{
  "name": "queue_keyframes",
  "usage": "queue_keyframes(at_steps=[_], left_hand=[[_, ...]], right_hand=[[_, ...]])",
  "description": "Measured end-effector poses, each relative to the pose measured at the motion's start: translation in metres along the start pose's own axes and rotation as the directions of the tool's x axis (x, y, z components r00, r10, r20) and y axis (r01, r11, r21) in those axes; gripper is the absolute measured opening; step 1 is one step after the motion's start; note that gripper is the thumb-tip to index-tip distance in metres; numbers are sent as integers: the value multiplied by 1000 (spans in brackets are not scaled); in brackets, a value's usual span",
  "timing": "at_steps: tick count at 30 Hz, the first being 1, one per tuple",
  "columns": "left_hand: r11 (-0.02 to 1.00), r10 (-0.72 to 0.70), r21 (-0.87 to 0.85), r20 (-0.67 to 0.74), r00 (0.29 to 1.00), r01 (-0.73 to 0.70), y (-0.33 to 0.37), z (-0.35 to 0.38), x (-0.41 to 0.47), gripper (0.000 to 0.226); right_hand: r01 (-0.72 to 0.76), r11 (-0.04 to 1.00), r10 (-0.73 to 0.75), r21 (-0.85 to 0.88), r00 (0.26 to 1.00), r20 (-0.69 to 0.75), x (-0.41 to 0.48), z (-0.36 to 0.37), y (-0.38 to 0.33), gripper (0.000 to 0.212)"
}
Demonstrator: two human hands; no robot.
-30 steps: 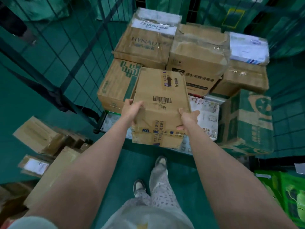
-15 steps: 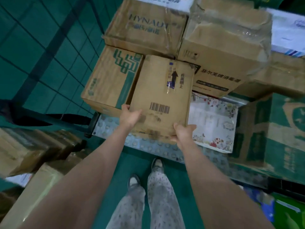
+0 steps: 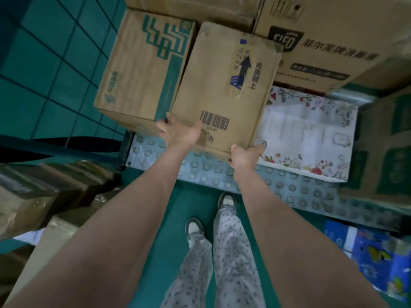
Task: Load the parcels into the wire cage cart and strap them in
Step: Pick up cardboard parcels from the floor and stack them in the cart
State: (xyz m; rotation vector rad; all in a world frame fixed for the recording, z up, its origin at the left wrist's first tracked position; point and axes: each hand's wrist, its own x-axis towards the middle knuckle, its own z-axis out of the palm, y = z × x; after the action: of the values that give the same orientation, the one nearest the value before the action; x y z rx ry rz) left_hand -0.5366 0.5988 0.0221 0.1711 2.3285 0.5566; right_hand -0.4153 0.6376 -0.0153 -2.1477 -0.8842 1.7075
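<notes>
A brown cardboard parcel (image 3: 224, 85) with a barcode and a black up-arrow lies inside the wire cage cart, between a green-printed box (image 3: 142, 70) on its left and a flowered white parcel (image 3: 309, 134) on its right. My left hand (image 3: 178, 132) grips its near left corner. My right hand (image 3: 243, 155) grips its near right corner, fingers curled under the edge. The cart's studded metal floor (image 3: 278, 185) shows below the parcel. Its green wire side (image 3: 55, 70) stands at the left.
Larger brown boxes (image 3: 333, 41) are stacked behind the parcel, and a green-and-brown box (image 3: 387, 152) sits at the right. Loose cardboard parcels (image 3: 44, 196) lie on the green floor at the left. A blue printed package (image 3: 373, 256) is at the lower right. My feet (image 3: 209, 216) stand before the cart.
I have leaned in and lowered the parcel from in front of the cart down into it, beside the green-printed box. Both hands have kept their hold on its near corners.
</notes>
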Motion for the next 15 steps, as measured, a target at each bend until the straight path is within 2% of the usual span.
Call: queue_keyframes(at_steps=[5, 11, 15], left_hand=[[994, 9, 107, -3, 1000, -9, -3, -5, -1, 88], [987, 14, 163, 31, 999, -18, -7, -7, -8, 88], [983, -49, 181, 82, 995, 33, 2, -15, -12, 88]], right_hand=[[81, 989, -78, -120, 997, 30, -6, -2, -5, 73], [79, 978, -79, -195, 997, 13, -12, -5, -6, 78], [68, 949, -53, -309, 997, 57, -16, -10, -14, 77]])
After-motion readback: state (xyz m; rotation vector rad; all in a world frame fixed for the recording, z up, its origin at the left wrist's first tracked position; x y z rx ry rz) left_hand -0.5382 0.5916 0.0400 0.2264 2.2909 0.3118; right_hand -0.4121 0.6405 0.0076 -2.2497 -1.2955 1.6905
